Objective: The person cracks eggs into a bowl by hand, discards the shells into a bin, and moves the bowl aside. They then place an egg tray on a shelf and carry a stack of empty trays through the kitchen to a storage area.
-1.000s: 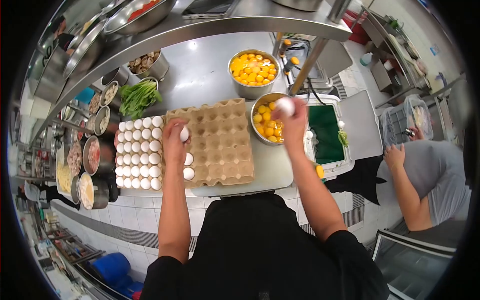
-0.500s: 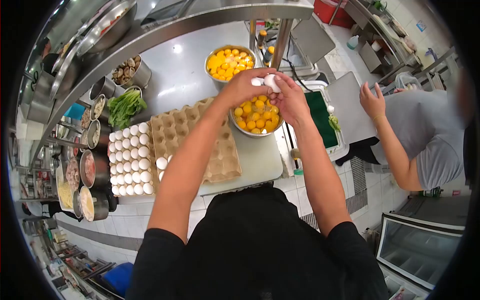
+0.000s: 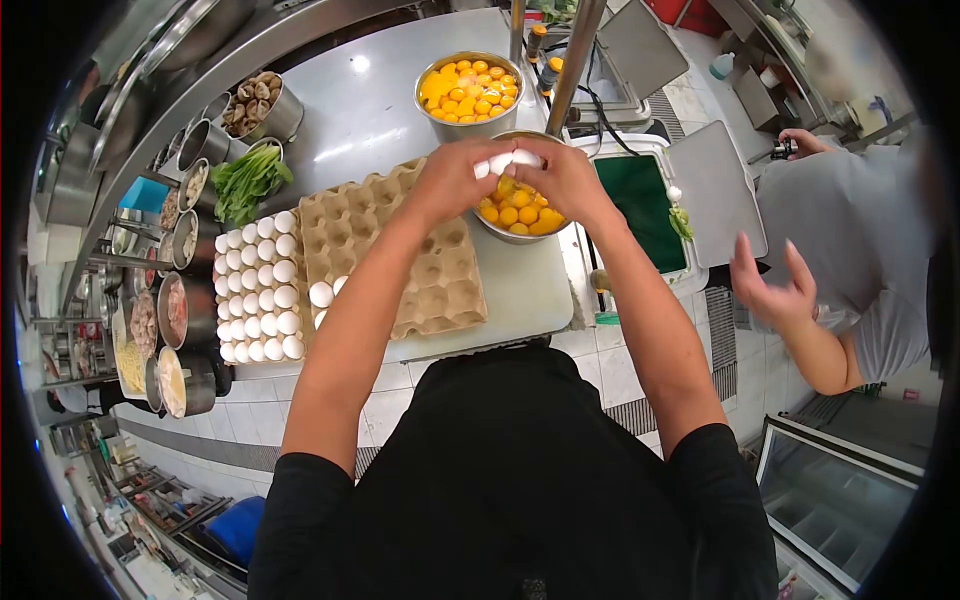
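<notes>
The left hand (image 3: 450, 182) and the right hand (image 3: 566, 180) pinch one white egg (image 3: 503, 162) between curled fingers, directly above a steel bowl of yolks (image 3: 515, 237) that sits on the stainless counter (image 3: 370, 120). Beyond the fingertips stands a second yolk bowl (image 3: 465, 128); below and left of them lie a nearly empty cardboard tray (image 3: 400, 250) and a full tray of white eggs (image 3: 258, 290), with greens (image 3: 245, 185) farther left. Right of the fingers a green bin (image 3: 635, 210) adjoins the counter, and past it a co-worker's hand (image 3: 770, 290) hangs over the tiled floor (image 3: 620, 375).
</notes>
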{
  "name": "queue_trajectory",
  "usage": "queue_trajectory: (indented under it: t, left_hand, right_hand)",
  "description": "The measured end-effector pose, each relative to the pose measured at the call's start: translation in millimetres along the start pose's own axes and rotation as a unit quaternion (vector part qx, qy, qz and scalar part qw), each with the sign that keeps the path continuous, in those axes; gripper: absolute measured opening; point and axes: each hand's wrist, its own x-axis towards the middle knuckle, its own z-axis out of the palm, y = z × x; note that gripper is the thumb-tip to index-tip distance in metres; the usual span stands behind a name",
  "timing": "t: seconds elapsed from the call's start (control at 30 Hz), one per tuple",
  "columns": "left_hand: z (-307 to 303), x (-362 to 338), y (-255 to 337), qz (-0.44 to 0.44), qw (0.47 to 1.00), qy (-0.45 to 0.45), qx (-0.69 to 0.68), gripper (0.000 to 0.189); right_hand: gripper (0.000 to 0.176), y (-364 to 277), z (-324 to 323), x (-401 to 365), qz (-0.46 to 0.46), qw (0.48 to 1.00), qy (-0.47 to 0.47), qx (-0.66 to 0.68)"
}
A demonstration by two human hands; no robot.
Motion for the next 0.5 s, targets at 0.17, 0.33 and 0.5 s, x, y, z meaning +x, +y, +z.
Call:
queue_trajectory:
  t: [0.17,0.33,0.5]
  left_hand:
    - [-3,1,31,0.012,1.000,0.006,0.001,0.048]
    - [5,6,56,-0.011,0.995,0.088,-0.039,0.050]
    - [12,-13,44,-0.216,0.935,0.082,-0.268,0.039]
  right_hand:
    - [0.032,-10,6,-7,0.048,0.993,0.026,0.100]
    - [0.051,6,-55,-24,0.129,0.964,0.212,-0.092]
    - [0.056,29,-95,-62,0.153,0.933,0.280,-0.168]
